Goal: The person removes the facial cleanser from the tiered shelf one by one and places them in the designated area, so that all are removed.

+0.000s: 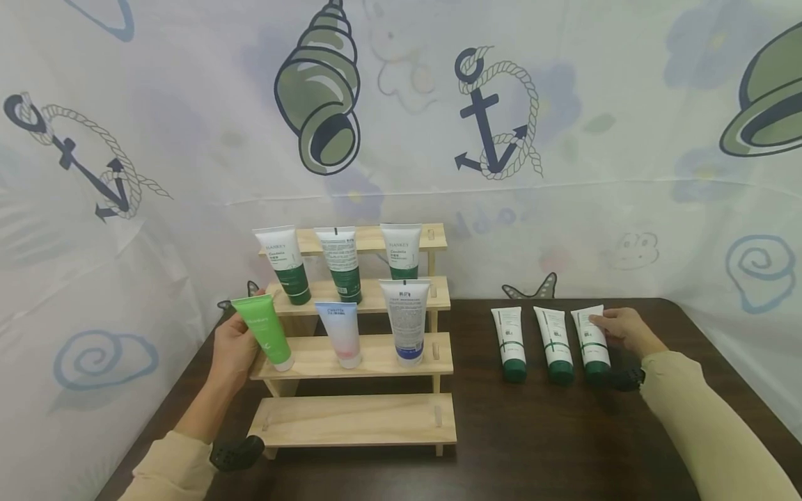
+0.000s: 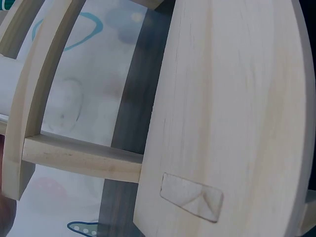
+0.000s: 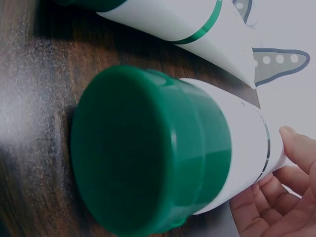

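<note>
My left hand [image 1: 230, 348] is at the left end of a stepped wooden stand [image 1: 357, 421], right beside a green tube [image 1: 262, 327] with a white cap. The tube hides part of its fingers, and I cannot tell what they hold. In the left wrist view only a sliver of that hand shows, past a wooden tier [image 2: 227, 118]. On the dark table, my right hand [image 1: 623, 330] pinches the flat end of a white tube [image 1: 590, 337], thumb on its upper side. The tube's green cap [image 3: 148, 153] fills much of the right wrist view.
Two similar white tubes, a middle one [image 1: 554, 341] and a left one [image 1: 510, 337], lie beside the pinched tube. On the stand are a pale blue-pink tube [image 1: 340, 334], a grey-white tube [image 1: 406, 316] and several white-and-green tubes [image 1: 285, 264]. A printed curtain [image 1: 401, 139] hangs behind the table [image 1: 539, 438].
</note>
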Available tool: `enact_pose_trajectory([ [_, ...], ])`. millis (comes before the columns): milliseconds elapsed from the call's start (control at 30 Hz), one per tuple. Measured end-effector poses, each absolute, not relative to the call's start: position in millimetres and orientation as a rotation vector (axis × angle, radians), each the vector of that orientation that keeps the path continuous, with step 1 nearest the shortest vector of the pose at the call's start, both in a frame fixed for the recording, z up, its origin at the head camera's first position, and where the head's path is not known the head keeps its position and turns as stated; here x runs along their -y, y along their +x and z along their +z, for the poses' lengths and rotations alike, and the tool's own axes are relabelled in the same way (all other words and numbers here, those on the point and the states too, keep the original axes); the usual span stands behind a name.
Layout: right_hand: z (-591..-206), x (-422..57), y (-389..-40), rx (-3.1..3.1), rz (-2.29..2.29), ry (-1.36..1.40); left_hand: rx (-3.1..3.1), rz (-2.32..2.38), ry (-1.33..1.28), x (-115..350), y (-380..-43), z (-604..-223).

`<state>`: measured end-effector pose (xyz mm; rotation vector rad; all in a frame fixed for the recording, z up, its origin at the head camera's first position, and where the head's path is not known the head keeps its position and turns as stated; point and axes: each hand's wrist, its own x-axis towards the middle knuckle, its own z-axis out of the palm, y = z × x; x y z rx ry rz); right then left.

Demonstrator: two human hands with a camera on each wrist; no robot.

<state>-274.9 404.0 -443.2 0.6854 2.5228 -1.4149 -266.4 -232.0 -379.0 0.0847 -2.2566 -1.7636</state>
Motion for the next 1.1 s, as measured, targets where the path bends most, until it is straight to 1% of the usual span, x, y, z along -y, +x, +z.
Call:
enact_pose_trajectory([
  [333, -444.0, -406.4, -273.2, -2.492, -1.441, 0.675, 2.277, -1.752, 0.082, 232.7, -266.5, -378.3],
  [1100, -442.4, -408.6, -266.0, -2.567, -1.324, 0.654, 2.248, -1.789, 0.088, 231.3, -264.0, -378.8],
])
